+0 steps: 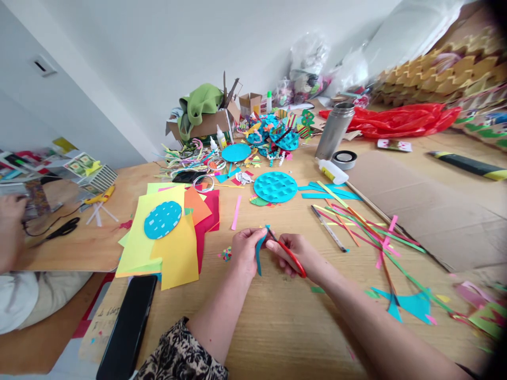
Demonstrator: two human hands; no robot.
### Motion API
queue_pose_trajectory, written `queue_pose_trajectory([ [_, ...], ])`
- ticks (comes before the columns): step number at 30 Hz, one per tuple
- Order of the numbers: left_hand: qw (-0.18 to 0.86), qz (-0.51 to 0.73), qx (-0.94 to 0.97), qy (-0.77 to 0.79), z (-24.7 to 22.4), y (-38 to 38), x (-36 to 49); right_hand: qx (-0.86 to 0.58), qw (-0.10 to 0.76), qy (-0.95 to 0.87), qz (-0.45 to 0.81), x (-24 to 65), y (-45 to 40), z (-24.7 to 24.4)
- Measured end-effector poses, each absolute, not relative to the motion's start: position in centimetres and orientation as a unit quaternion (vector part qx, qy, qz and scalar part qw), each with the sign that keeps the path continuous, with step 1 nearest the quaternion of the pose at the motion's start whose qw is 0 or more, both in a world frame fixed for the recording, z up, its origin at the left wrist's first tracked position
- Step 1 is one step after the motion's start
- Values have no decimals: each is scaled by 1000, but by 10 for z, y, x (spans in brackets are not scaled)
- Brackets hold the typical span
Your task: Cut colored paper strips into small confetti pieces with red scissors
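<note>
Left hand pinches the blue strip tight; at its three o'clock, right hand closes round red scissors: hold taut, snip short!

My right grip could pass over bare bench toward my body, but rightward the pen and tangled paper strips lie in the way. Ahead, the blue disc bars me; leftward, the stacked paper sheets do.
</note>
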State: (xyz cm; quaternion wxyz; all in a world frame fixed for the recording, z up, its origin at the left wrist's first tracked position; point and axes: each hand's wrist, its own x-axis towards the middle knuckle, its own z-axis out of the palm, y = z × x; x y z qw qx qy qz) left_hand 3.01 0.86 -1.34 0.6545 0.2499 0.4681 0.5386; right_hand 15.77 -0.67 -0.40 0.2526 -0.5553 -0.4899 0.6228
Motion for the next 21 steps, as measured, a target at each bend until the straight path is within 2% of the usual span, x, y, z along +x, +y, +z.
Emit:
queue_pose_trajectory([
  [21,655,520,259,483,-14,9,28,-570,260,-478,616,158,-7,-5],
])
